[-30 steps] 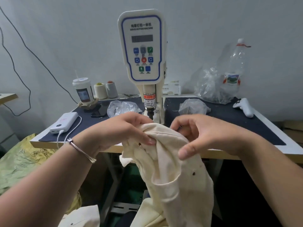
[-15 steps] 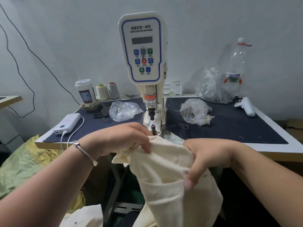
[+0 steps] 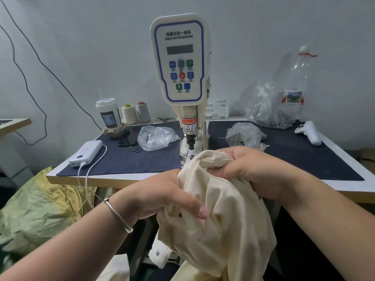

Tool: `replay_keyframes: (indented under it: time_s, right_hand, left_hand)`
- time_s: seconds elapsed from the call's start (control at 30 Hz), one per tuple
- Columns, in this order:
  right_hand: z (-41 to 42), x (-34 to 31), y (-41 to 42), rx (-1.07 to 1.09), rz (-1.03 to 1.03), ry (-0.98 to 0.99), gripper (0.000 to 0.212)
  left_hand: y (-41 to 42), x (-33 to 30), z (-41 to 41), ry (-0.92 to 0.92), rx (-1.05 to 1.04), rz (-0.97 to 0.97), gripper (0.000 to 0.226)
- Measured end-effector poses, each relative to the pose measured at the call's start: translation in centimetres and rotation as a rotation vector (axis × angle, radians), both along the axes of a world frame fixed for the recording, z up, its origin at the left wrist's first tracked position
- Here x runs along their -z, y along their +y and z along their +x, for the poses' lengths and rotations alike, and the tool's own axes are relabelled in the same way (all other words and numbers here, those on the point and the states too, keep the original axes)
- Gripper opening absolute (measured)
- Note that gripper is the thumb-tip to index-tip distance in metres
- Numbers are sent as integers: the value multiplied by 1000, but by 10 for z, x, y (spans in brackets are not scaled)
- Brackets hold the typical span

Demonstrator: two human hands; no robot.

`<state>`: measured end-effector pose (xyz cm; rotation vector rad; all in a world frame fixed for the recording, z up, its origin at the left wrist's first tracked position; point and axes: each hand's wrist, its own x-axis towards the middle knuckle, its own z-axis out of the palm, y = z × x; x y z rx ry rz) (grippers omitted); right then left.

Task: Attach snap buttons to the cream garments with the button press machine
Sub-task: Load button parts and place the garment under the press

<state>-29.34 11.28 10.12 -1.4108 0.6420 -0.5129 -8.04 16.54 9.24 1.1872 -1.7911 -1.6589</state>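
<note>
The bunched, creased cream garment (image 3: pixel 221 216), gripped by both the left hand (image 3: pixel 160 197) and right hand (image 3: pixel 249 171), now sits higher at the desk (image 3: pixel 345 185) front edge, nearer the button press machine (image 3: pixel 180 63) than before.

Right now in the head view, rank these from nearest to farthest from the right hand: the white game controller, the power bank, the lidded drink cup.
From the right hand, which grips the cream garment:
1. White game controller, at the table's right edge.
2. Power bank, front left of the table.
3. Lidded drink cup, back left by the wall.
</note>
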Motion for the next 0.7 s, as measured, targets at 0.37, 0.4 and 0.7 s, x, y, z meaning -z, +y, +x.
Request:
replay_keyframes:
  time_s: [0.37, 0.4, 0.7]
  right_hand:
    - [31, 3, -19, 280, 1, -3, 13]
    - [34, 6, -22, 294, -13, 7, 9]
    - [47, 31, -42, 282, 77, 51, 21]
  left_hand:
    - [-21, -2, 36, 201, -185, 170, 45]
    - [-23, -2, 36, 143, -146, 144, 41]
    - [-47, 17, 59, -8, -130, 102, 28]
